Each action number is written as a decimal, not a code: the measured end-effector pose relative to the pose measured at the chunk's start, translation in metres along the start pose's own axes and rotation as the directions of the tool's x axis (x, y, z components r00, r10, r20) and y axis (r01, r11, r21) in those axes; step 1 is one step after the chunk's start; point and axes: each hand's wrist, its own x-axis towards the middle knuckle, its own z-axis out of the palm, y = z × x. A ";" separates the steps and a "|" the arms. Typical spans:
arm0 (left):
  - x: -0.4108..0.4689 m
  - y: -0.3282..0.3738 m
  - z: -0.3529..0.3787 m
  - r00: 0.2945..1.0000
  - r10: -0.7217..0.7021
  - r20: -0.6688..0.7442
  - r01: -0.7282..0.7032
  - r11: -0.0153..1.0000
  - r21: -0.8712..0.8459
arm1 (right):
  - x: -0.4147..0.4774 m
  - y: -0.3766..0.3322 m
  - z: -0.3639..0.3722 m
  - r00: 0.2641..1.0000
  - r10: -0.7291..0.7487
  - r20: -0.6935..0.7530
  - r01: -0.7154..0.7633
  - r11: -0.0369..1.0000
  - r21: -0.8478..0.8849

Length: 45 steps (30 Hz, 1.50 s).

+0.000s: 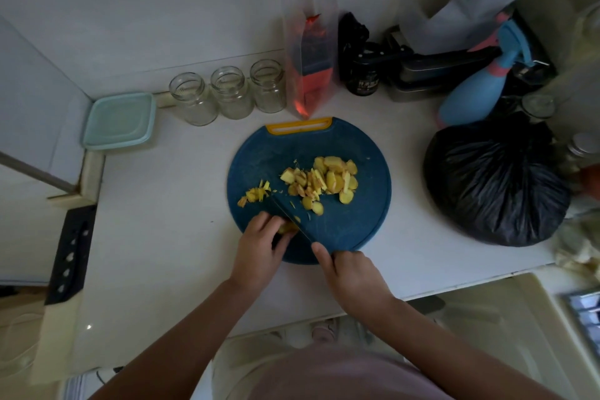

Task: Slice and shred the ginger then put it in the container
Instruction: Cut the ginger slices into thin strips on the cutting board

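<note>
The grip of the right hand (353,273) wraps the knife (292,220), handle hidden; beside it the left hand (259,247) pins ginger (287,228), mostly covered.

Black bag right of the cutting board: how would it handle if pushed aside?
The black bag is bulging and crinkled, so it would likely deform and drag rather than slide cleanly. Its fullness suggests some weight. It lies near the cutting board, so a leftward shove might nudge that.
</note>
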 end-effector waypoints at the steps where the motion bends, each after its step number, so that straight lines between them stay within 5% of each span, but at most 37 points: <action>1: -0.001 0.000 0.000 1.000 0.003 0.004 -0.003 1.000 -0.006 | 0.000 0.000 0.000 1.000 0.007 0.010 -0.007 0.999 0.031; 7: 0.000 -0.004 0.001 1.000 0.031 -0.008 -0.031 0.999 -0.018 | 0.007 0.003 -0.003 0.997 0.032 0.073 -0.045 0.983 0.179; 17: 0.001 -0.010 0.003 0.998 0.069 -0.013 -0.069 0.997 -0.034 | 0.023 -0.002 -0.011 0.988 0.048 0.145 -0.073 0.982 0.171; 24: 0.002 -0.007 0.003 0.997 0.073 0.000 -0.073 0.997 -0.040 | 0.031 -0.018 0.010 0.993 0.113 0.033 -0.116 0.985 0.130; 32: -0.003 -0.006 0.007 0.998 0.045 -0.047 -0.046 0.999 -0.022 | 0.013 0.002 0.003 0.993 0.116 0.032 -0.120 0.931 0.346; 45: -0.005 -0.004 0.005 0.999 0.041 -0.027 -0.042 0.998 -0.037 | -0.004 0.000 0.004 0.998 0.057 0.000 -0.057 0.992 0.116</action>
